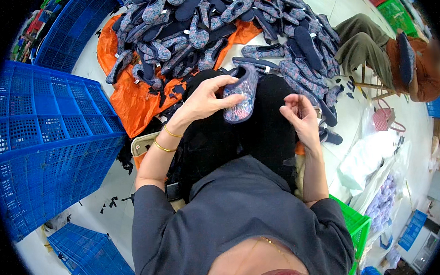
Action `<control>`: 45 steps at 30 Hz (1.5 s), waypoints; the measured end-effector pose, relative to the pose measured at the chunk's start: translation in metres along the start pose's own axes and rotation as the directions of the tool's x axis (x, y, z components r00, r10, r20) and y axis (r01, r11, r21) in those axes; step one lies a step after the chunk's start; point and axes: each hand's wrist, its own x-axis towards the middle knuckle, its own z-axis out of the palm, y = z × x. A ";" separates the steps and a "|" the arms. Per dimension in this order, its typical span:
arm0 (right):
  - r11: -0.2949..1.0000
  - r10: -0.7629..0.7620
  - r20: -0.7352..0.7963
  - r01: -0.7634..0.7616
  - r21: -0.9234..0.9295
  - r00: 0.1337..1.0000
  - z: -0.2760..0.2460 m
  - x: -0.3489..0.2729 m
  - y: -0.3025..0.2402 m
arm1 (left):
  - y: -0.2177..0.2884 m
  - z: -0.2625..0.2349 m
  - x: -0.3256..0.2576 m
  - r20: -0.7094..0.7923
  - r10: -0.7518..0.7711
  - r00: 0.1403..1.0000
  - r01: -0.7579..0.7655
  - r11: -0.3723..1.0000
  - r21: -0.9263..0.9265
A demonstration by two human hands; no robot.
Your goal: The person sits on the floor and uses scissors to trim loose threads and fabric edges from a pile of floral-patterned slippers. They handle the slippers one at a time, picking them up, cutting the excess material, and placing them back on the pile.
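Observation:
My left hand is closed on a slipper, blue with a multicoloured fleck pattern, above my knees. The thumb presses the patterned side and the fingers go round behind it, partly hidden. The slipper's dark opening is turned up and to the left. Over my right thigh hovers my right hand, apart from the slipper. Its fingers are half curled, a gap shows between thumb and forefinger, and I see nothing in them. Just beyond my knees lies a heap of similar slippers, partly on an orange plastic sheet.
Tall blue crates stand on my left, with another blue crate lower down. A green crate is by my right elbow. At right, a person sits on a stool near a pink bag and white plastic bags.

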 end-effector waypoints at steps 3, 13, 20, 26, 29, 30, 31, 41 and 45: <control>0.978 0.145 0.045 -0.150 0.145 0.988 0.015 -0.005 -0.002 | 0.003 0.006 -0.008 -0.077 -0.093 0.993 0.066 0.950 -0.307; 0.708 0.225 0.361 -0.406 0.577 0.905 0.065 0.010 0.013 | 0.009 0.027 -0.016 -0.233 0.305 0.923 -0.257 0.942 0.215; 0.847 0.187 0.050 -0.187 0.498 0.981 0.075 0.012 0.006 | 0.023 0.034 -0.017 -0.131 0.470 0.873 -0.363 0.805 0.470; 0.662 -0.419 0.126 0.398 -0.635 0.899 0.083 -0.003 -0.011 | 0.012 0.035 -0.004 -0.349 -0.102 0.932 -0.110 0.837 -0.537; 0.670 -0.389 0.316 0.501 -0.547 0.865 0.085 -0.013 -0.004 | -0.005 0.022 -0.002 -0.285 -0.195 0.939 -0.055 0.729 -0.682; 0.759 -0.411 0.278 0.494 -0.424 0.868 0.079 -0.008 -0.003 | -0.006 0.019 -0.005 -0.254 -0.233 0.939 -0.040 0.659 -0.751; 0.830 -0.417 0.239 0.475 -0.293 0.877 0.075 -0.006 -0.004 | -0.005 0.018 -0.008 -0.234 -0.233 0.944 -0.032 0.641 -0.767; 0.994 -0.064 0.189 0.078 -0.071 0.980 0.041 0.021 -0.022 | -0.008 0.015 -0.016 -0.148 -0.179 0.973 -0.018 0.578 -0.816; 0.993 -0.031 0.178 0.050 -0.106 0.984 0.022 0.026 -0.023 | -0.012 0.012 -0.023 -0.104 -0.202 0.974 0.026 0.553 -0.833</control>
